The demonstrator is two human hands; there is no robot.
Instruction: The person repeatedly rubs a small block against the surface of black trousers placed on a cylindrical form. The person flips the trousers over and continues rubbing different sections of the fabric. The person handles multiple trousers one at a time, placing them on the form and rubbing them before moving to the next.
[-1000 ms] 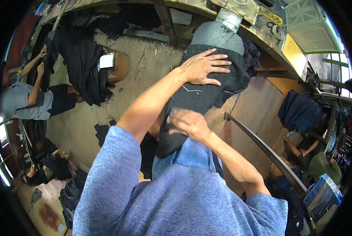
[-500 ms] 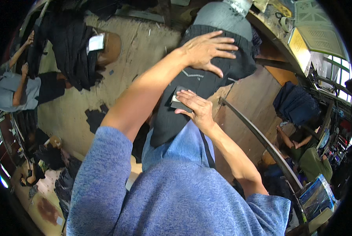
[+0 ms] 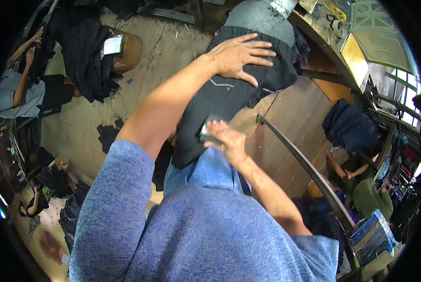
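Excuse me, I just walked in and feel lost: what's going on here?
The person's left hand lies spread on black trousers drawn over a rounded grey form. The right hand, slightly blurred, holds a small dark block over one trouser leg. To the left, a co-worker is near draped black garments.

From where I stand, the right hand (image 3: pixel 231 141) and the dark block (image 3: pixel 204 131) it grips have slid toward the person's body, farther from the white stitching (image 3: pixel 221 85) than in either earlier moment. Both are blurred now, where just before they showed quite sharply. On the far side of the stitching, the left hand (image 3: pixel 235 57) spreads its thumb wider from the fingers than at first. Well off to the left of the stitching, a co-worker's lower hand (image 3: pixel 30 55) has come up near the upper hand (image 3: pixel 39 34), closing the wider gap of a moment ago
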